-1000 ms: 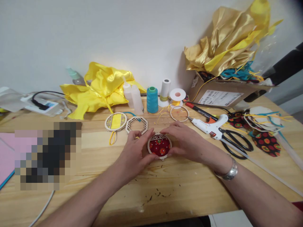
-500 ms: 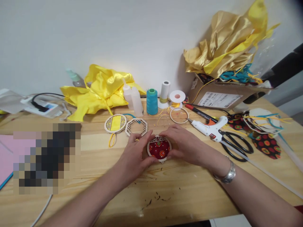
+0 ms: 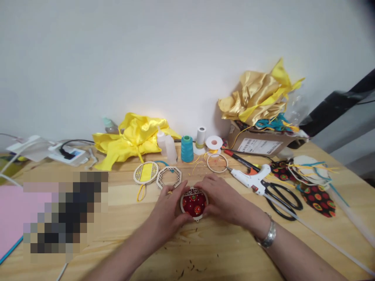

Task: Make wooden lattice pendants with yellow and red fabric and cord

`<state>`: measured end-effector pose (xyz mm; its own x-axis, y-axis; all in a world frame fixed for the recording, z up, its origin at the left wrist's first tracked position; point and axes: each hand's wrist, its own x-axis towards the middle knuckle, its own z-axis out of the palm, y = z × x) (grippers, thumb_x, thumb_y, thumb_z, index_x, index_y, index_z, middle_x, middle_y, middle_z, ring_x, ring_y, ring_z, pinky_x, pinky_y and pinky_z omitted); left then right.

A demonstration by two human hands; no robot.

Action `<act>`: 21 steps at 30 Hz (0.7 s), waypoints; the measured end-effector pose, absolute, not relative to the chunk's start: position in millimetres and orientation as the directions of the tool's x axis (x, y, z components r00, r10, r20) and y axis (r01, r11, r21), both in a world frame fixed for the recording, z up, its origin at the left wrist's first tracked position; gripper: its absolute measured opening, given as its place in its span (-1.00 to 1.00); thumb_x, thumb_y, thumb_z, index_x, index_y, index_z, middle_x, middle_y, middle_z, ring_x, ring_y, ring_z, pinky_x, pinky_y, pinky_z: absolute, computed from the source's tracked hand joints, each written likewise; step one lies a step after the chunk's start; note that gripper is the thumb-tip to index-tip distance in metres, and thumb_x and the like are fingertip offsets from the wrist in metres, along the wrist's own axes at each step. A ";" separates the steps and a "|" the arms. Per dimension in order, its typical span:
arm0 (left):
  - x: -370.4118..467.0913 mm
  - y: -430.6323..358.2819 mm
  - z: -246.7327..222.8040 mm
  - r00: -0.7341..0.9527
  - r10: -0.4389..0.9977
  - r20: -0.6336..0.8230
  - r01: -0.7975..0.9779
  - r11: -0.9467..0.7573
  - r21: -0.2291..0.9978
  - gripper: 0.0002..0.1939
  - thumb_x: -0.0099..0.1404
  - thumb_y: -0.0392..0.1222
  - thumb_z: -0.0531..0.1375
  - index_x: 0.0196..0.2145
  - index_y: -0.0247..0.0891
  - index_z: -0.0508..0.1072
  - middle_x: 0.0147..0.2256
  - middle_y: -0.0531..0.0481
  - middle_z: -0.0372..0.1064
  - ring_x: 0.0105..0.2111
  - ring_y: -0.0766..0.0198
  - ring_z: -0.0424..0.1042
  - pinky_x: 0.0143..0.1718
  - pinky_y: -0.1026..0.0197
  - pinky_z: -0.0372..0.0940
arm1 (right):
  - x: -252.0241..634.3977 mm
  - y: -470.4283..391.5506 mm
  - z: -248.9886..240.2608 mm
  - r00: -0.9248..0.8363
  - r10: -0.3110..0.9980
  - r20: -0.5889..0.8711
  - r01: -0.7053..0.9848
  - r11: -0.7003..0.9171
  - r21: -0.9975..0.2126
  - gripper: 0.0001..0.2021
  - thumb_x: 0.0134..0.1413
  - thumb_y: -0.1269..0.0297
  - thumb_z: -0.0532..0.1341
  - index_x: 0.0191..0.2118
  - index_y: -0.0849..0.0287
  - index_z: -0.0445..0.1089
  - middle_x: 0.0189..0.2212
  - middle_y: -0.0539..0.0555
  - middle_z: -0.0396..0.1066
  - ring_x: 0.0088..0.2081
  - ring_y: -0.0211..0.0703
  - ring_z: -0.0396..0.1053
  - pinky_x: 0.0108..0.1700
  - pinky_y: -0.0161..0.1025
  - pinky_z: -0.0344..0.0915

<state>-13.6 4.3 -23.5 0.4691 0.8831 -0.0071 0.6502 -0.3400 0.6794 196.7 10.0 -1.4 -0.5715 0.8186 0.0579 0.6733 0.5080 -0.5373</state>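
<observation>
Between my two hands is a round wooden frame (image 3: 194, 204) with a cut fretwork band along its top and dark red patterned fabric filling the rest. My left hand (image 3: 168, 210) grips its left edge, thumb at the lower rim and fingers at the upper left. On the opposite side my right hand (image 3: 222, 201) grips the right edge, a silver bracelet on that wrist. Just behind my left hand lies an octagonal wooden frame (image 3: 158, 180). Left of it is a round fretwork frame with yellow fabric (image 3: 145, 173) and a yellow cord loop.
Behind stand white squeeze bottles (image 3: 171, 150), a teal thread spool (image 3: 186, 149) and yellow satin fabric (image 3: 131, 134). To the right are a wooden ring (image 3: 208, 167), a glue gun (image 3: 249, 178), black-handled scissors (image 3: 299, 201), a marker (image 3: 240, 159) and a cardboard box (image 3: 260, 145) heaped with fabric.
My view has tilted upward, so the whole scene sits lower, with more wall showing. Both hands keep hold of the round frame in much the same pose.
</observation>
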 end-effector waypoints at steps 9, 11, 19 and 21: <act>-11.4 6.0 -17.2 0.472 0.880 -0.042 0.658 -0.321 0.681 -0.16 0.03 -0.20 0.30 0.24 -0.18 0.07 0.06 -0.14 0.33 0.06 -0.06 0.18 0.09 -0.13 0.05 | 194.3 7.4 7.1 -0.550 0.834 0.039 0.668 0.467 -0.579 -0.62 -0.10 0.18 0.36 -0.14 0.12 0.31 -0.17 0.05 0.35 -0.10 -0.07 0.21 -0.11 -0.18 0.17; -10.7 6.6 -14.9 0.477 0.878 -0.051 0.647 -0.311 0.696 -0.13 0.03 -0.20 0.30 0.25 -0.17 0.03 0.06 -0.14 0.31 0.06 -0.04 0.18 0.09 -0.11 0.06 | 194.7 6.6 9.7 -0.551 0.834 0.035 0.657 0.460 -0.598 -0.62 -0.09 0.20 0.35 -0.13 0.11 0.30 -0.17 0.04 0.35 -0.09 -0.07 0.20 -0.09 -0.18 0.17; -11.2 11.3 -31.2 0.490 0.872 -0.021 0.636 -0.341 0.692 -0.05 0.03 -0.07 0.31 0.28 -0.14 -0.08 0.02 -0.16 0.33 0.00 -0.03 0.24 0.06 -0.09 0.11 | 196.0 6.5 9.2 -0.548 0.836 0.011 0.642 0.429 -0.635 -0.61 -0.06 0.16 0.33 -0.09 0.07 0.28 -0.12 0.04 0.33 -0.08 -0.04 0.21 -0.07 -0.15 0.17; -12.7 11.1 -37.8 0.482 0.876 -0.009 0.644 -0.348 0.681 -0.05 0.02 -0.07 0.31 0.28 -0.14 -0.07 0.03 -0.17 0.32 0.01 -0.04 0.25 0.05 -0.09 0.12 | 196.2 6.7 9.1 -0.544 0.839 0.011 0.640 0.424 -0.640 -0.62 -0.04 0.16 0.32 -0.09 0.07 0.28 -0.12 0.04 0.33 -0.08 -0.05 0.21 -0.06 -0.14 0.17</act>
